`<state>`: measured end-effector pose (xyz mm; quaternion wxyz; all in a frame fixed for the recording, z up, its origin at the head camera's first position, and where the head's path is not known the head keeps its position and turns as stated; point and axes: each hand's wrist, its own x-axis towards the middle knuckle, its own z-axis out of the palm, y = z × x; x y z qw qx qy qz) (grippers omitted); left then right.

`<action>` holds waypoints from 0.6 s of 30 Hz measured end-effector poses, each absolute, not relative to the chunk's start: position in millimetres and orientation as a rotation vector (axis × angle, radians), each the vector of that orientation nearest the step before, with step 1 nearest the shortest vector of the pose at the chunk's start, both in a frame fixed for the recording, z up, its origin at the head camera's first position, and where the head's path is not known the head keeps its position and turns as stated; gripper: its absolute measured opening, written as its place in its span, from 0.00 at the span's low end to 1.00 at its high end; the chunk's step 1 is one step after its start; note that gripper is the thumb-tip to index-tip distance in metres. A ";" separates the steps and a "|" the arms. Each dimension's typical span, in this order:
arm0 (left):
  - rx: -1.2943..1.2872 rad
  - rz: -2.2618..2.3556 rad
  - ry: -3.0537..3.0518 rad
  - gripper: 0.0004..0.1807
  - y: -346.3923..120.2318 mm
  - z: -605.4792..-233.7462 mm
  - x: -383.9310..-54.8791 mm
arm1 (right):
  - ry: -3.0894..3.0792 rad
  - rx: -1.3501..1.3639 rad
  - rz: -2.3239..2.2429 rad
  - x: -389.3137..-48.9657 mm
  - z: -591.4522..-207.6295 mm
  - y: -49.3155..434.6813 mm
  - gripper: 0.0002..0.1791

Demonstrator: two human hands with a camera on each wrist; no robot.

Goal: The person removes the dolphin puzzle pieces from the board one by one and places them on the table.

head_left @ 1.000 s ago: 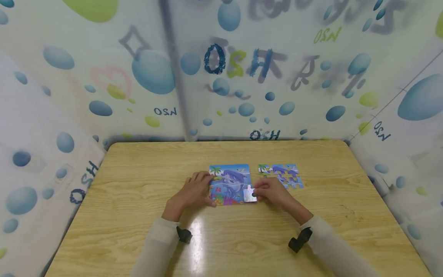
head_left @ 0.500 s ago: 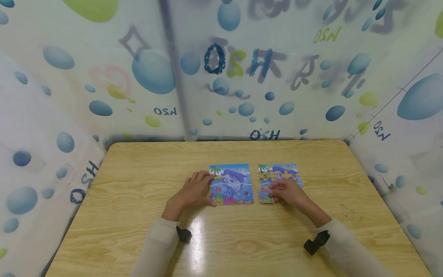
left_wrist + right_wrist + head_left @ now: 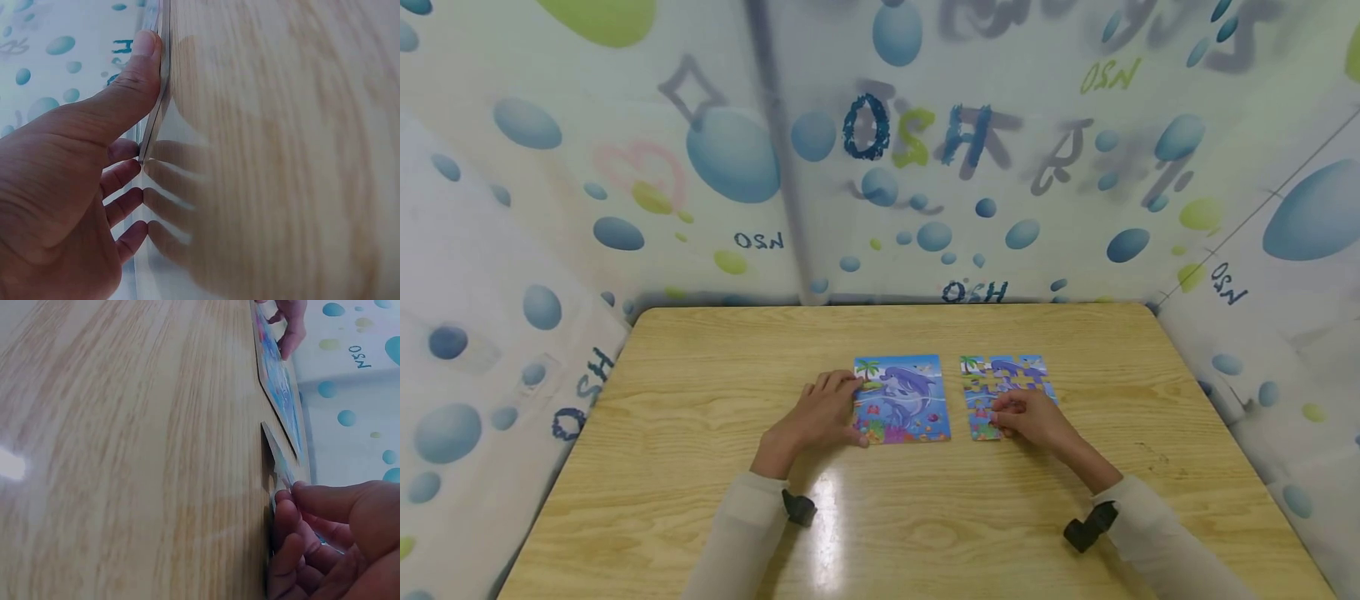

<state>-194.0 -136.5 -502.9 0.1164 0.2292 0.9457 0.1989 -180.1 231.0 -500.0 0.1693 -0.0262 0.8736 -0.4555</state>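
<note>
A square dolphin picture board [image 3: 901, 398] lies flat on the wooden table. My left hand [image 3: 815, 412] rests at its left edge, fingers spread along that side and thumb by the near left corner. To the right is a partly assembled dolphin jigsaw puzzle [image 3: 977, 367]. My right hand [image 3: 1032, 419] pinches a puzzle piece [image 3: 985, 427] between thumb and fingertips at the puzzle's near left corner. In the right wrist view this puzzle piece [image 3: 278, 456] is tilted, one end raised over the table. The right hand covers the puzzle's near right part.
The wooden table [image 3: 715, 517] stretches to either side and in front of the hands. A patterned wall [image 3: 880, 217] stands close behind its far edge. Dark wrist cameras [image 3: 1088, 527] are strapped on both sleeves.
My right hand has moved the puzzle piece from the board's near right corner rightward to the jigsaw's near left corner, then slightly further right. The left hand has stayed in place.
</note>
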 end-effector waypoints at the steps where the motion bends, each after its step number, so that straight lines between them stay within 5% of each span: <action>1: 0.671 0.583 2.770 0.55 -136.6 -503.0 -194.0 | 2.494 -0.086 -1.283 -180.3 -500.5 231.0 0.07; 18: 0.667 0.581 2.766 0.55 -136.1 -501.4 -193.6 | 2.537 -0.151 -1.202 -179.3 -496.9 230.3 0.04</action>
